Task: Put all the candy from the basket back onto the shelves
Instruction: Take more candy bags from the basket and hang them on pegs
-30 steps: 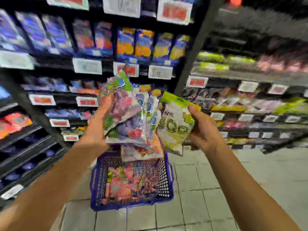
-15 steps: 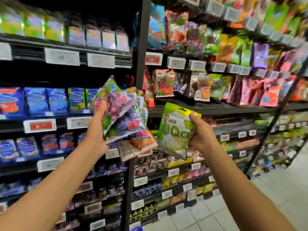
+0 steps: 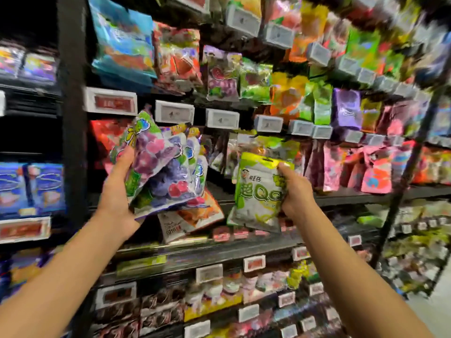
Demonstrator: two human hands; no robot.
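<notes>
Left hand (image 3: 117,191) gripping candy bags (image 3: 163,172), right hand (image 3: 295,191) holding green bag (image 3: 256,193)

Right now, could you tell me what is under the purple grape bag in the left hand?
An orange bag sticks out below the grape bag; more bags sit between, mostly covered.

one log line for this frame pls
left hand: grips purple candy bags | right hand: grips green bag | shelf: ahead

One head-worn wide-angle camera is looking forward and slightly upward, close to the black metal candy shelves (image 3: 353,195), both forearms entering from the bottom edge.
</notes>
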